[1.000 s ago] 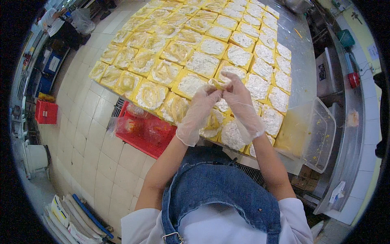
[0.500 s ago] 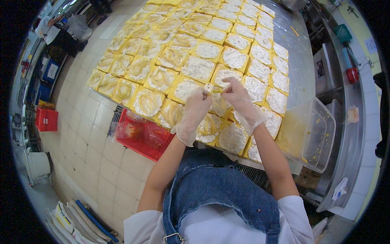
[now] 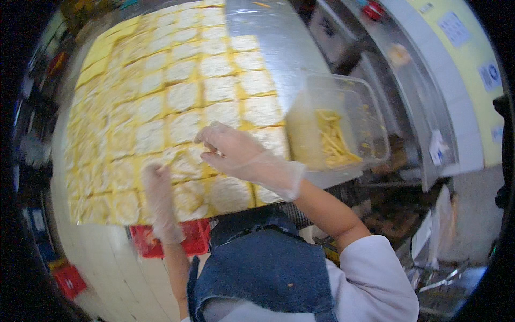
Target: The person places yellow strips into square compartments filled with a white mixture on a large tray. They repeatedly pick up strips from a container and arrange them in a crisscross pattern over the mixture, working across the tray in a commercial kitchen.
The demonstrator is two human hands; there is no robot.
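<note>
Evidently, in the head view (12 o'clock being the far side), we see rows of white-coated yellow squares (image 3: 183, 95) on a metal bench (image 3: 289, 51). The gloved right hand (image 3: 228, 150) hovers over the near rows, its grip half curled with thumb and fingers apart; the gloved left hand (image 3: 157, 185), at its 8 o'clock, has curled fingers. Blur prevents us from telling whether either holds anything. Between them lies a topped square (image 3: 185, 167); its sides look nearly equal, so we assign no long axis. Toward 2 o'clock, a clear container (image 3: 303, 131) holds pale yellow strips (image 3: 332, 137), their long axes mostly running from 11 to 5 o'clock, neither end distinct. We judge the step in hand to be topping squares with strips; the next move would call for a light pinch, sparing the coating.
</note>
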